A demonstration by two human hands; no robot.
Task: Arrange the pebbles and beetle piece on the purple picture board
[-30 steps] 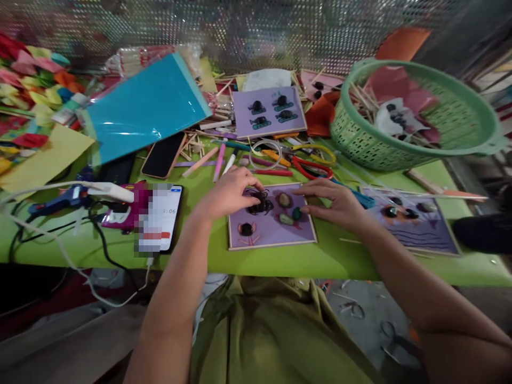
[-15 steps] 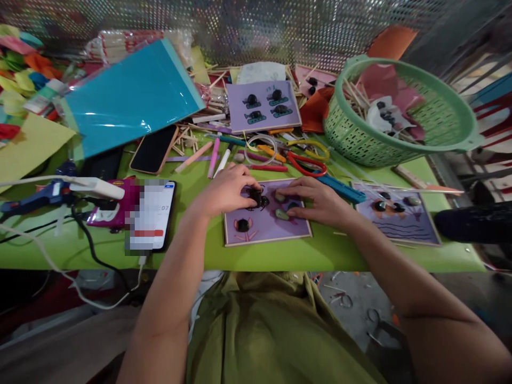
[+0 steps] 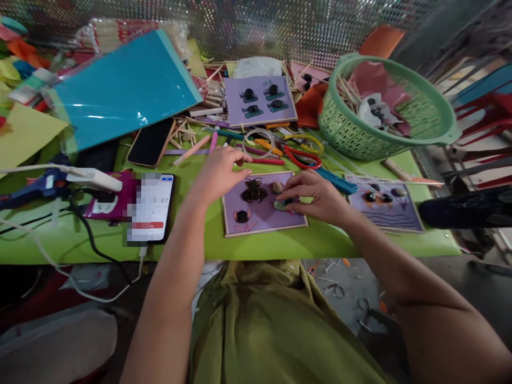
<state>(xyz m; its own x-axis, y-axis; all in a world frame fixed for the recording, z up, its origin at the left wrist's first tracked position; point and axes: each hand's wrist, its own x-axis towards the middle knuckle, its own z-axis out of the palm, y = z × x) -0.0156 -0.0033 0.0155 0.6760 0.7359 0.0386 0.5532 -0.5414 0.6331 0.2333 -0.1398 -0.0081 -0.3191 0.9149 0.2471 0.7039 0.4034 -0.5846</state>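
A purple card [image 3: 268,221] edged with thin sticks lies before me on the green table. On it sit a dark stone figure with curled black legs [image 3: 254,190], a black stone with pink pieces [image 3: 241,216], a pale pebble [image 3: 277,186] and a greenish pebble [image 3: 279,205]. My left hand [image 3: 219,175] hovers over the card's upper left corner, fingers apart, holding nothing. Over the right side, my right hand [image 3: 318,198] has bent, parted fingers, their tips right beside the pebbles; whether they touch is unclear. Part of the card is hidden under this hand.
Another purple card [image 3: 392,218] with stones lies right, and one with dark stone figures [image 3: 260,112] lies behind. Red-handled scissors [image 3: 302,158], a tape ring [image 3: 259,144], pens and a green basket [image 3: 384,141] surround them. Left are phones [image 3: 152,143], a power strip [image 3: 110,202] and cables.
My left hand has let go of the dark legged figure and drawn back up and left. My right hand has shifted slightly beside the pebbles. The whole view has moved a little.
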